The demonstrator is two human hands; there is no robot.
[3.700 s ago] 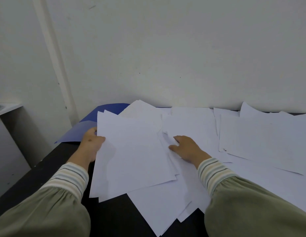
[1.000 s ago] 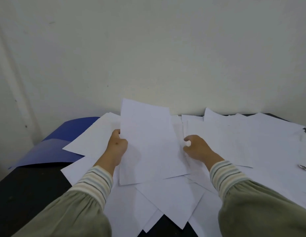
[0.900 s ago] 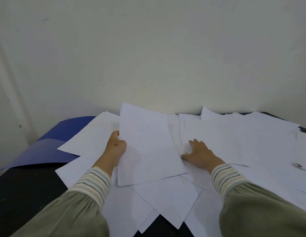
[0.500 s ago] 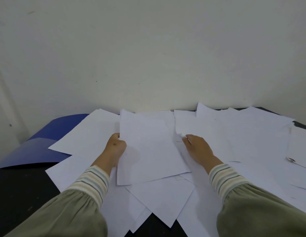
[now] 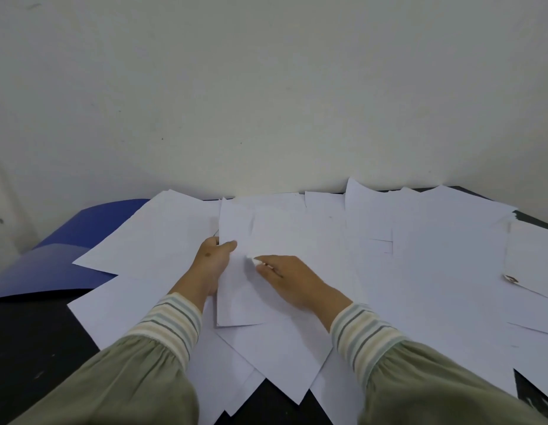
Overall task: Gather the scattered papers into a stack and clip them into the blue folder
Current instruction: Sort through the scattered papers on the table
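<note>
Several white sheets point(image 5: 420, 265) lie scattered and overlapping across a dark table. My left hand point(image 5: 213, 265) grips the left edge of a small stack of gathered sheets point(image 5: 236, 299), thumb on top. My right hand point(image 5: 291, 279) pinches the corner of another sheet point(image 5: 297, 237) and holds it over the stack. The blue folder point(image 5: 61, 253) lies open at the far left, partly under the papers. A small metal clip point(image 5: 511, 279) lies on the sheets at the right.
A pale wall point(image 5: 266, 102) rises directly behind the table. The dark table top point(image 5: 30, 332) shows bare at the near left and in a small patch at the near right. Loose sheets overhang the front edge.
My right hand has moved left toward my left hand, bringing a sheet over the held stack. The stack has settled lower onto the table. The view has shifted right.
</note>
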